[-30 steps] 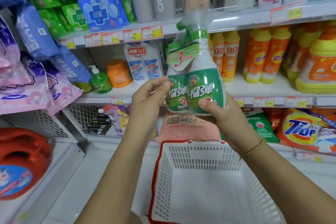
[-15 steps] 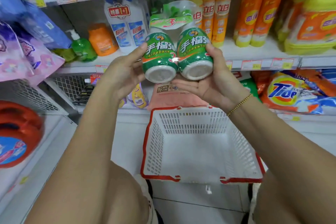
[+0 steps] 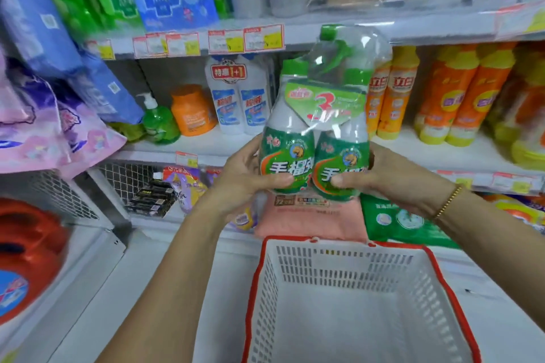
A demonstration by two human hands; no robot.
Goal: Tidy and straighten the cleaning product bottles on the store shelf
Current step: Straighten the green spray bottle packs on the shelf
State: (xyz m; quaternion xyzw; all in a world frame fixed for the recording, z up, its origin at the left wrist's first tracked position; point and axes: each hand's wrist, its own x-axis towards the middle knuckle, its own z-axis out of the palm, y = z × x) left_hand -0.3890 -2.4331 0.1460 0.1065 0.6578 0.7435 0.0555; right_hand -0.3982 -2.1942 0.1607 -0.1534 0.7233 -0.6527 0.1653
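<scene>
Head view: a store aisle stocked with cleaning products, two bare arms reaching forward.
Twin-pack [image 3: 315, 156]: two green spray bottles wrapped together in clear film, held in the air in front of the middle shelf [image 3: 206, 146] and above the white basket [image 3: 442, 271], touching neither.
Left hand [image 3: 241, 183]: clasped on the left bottle's lower body, thumb laid across the label, fingers [image 3: 249, 156] curled round its side.
Right hand [image 3: 392, 177]: clasped on the right bottle the same way, thumb on the front, the rest hidden behind the pack.
Long axis: upright, trigger heads on top, labels turned to the camera.
Bearing: pack squarely between the two hands, neither nearer than the other. Straight behind it, what looks like an open slot between the white bottles [image 3: 236, 97] and the yellow bottles [image 3: 389, 97]. Next move probably a level push forward, bases set down on the shelf board.
Against half a second ago: then tipped back with the round white bases facing the camera, now stood upright with labels forward. Both grips unchanged on the lower sides.
Risk: tall sprayer heads and loose film likely to snag on the price-tag rail [image 3: 244, 40] above.
</scene>
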